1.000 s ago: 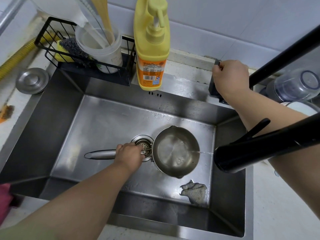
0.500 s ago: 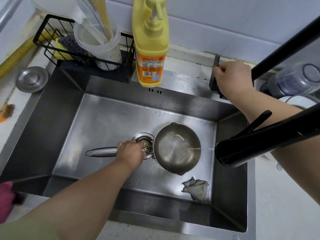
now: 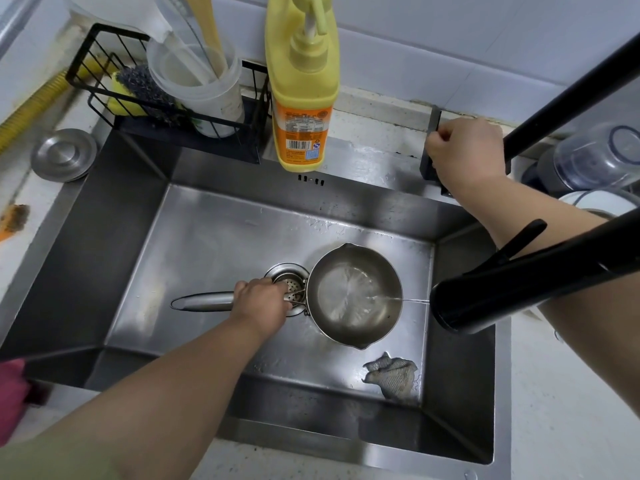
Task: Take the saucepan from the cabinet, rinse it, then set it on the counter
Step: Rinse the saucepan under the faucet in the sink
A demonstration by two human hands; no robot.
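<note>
A small steel saucepan (image 3: 353, 296) sits low in the steel sink (image 3: 214, 237), its bowl just right of the drain strainer (image 3: 285, 277). My left hand (image 3: 261, 301) grips its long handle close to the bowl. A thin stream of water runs from the black faucet head (image 3: 485, 299) into the pan, and water spreads over its bottom. My right hand (image 3: 465, 154) is closed on the black faucet lever at the sink's back right rim.
A yellow soap bottle (image 3: 303, 88) stands on the back rim. A black wire rack (image 3: 166, 98) holds a plastic cup, sponge and scourer. A grey rag (image 3: 393, 374) lies in the sink's front right corner. A steel lid (image 3: 64, 154) rests at left, clear containers (image 3: 595, 157) at right.
The thin stream keeps running and more water has spread over the pan's bottom. Both hands keep their grips; the pan has barely moved.
</note>
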